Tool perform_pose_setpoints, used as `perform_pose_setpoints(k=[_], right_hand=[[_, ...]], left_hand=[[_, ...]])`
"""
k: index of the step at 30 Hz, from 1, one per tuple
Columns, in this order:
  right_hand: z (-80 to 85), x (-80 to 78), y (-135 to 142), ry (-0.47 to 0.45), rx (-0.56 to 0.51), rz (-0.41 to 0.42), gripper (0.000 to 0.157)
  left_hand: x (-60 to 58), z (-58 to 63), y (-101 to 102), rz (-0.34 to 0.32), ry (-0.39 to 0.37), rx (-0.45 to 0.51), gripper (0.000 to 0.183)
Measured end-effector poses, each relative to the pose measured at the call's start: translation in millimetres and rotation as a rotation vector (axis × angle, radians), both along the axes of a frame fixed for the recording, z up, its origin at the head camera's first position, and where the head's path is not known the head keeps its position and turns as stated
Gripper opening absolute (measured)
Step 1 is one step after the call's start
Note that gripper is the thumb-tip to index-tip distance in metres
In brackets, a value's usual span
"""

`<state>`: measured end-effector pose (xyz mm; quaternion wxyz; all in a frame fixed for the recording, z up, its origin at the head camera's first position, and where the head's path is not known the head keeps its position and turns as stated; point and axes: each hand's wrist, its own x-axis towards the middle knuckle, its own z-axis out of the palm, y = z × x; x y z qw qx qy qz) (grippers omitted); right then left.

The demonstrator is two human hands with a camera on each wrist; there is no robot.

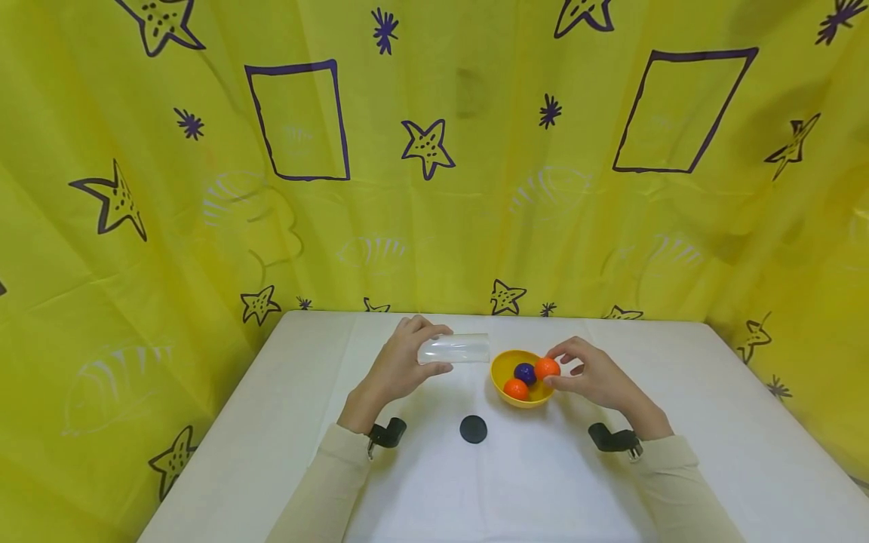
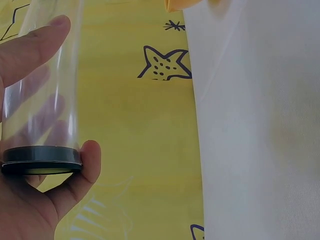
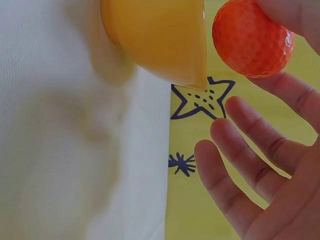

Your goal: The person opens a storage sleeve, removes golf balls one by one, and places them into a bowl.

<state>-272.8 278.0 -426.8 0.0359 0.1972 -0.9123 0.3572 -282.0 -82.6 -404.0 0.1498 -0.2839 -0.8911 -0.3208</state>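
My left hand (image 1: 402,360) holds a clear plastic tube (image 1: 465,348) lying sideways, its far end toward the bowl. In the left wrist view a black cap (image 2: 42,156) closes the tube's end near the palm, and no ball shows inside the tube. My right hand (image 1: 600,379) pinches an orange golf ball (image 3: 250,40) between thumb and index finger, just above the right rim of a yellow bowl (image 1: 498,373); the other fingers are spread. Inside the bowl sit another orange ball (image 1: 516,389) and a dark blue ball (image 1: 525,372).
A round black disc (image 1: 473,429) lies on the white table (image 1: 529,483) in front of the bowl. Behind the table hangs a yellow curtain (image 1: 468,226) with starfish drawings. A small black device (image 1: 388,433) is strapped at each wrist.
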Motion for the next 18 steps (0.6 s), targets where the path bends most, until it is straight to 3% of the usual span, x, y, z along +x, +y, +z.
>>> perform_pose_setpoints(k=[18], right_hand=[[-3.2, -0.6, -6.4, -0.071, 0.006, 0.017, 0.034]], left_hand=[[-0.2, 1.2, 0.7, 0.004, -0.029, 0.002, 0.049]])
